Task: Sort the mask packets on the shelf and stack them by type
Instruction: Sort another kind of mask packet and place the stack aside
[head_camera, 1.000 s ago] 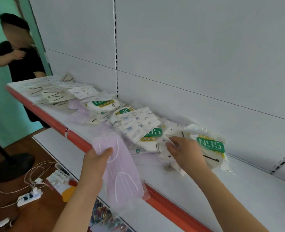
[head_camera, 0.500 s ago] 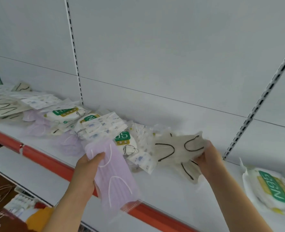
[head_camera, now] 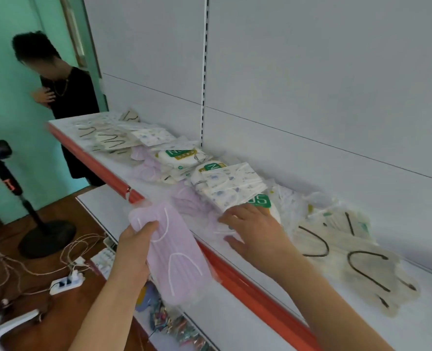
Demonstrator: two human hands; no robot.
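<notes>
Since 0.5 s ago the right hand (head_camera: 254, 228) has let go of the cream packets with black ear loops (head_camera: 346, 252); they now lie flat on the white shelf with the red front edge (head_camera: 237, 274), to the right of that hand. The hand has moved left & its straight fingers press a pale purple packet (head_camera: 197, 209) on the shelf. The left hand (head_camera: 134, 252) still grips a purple mask packet with white loops (head_camera: 174, 257), held off the near edge. Printed & green N95 packets lie just beyond the right hand.
</notes>
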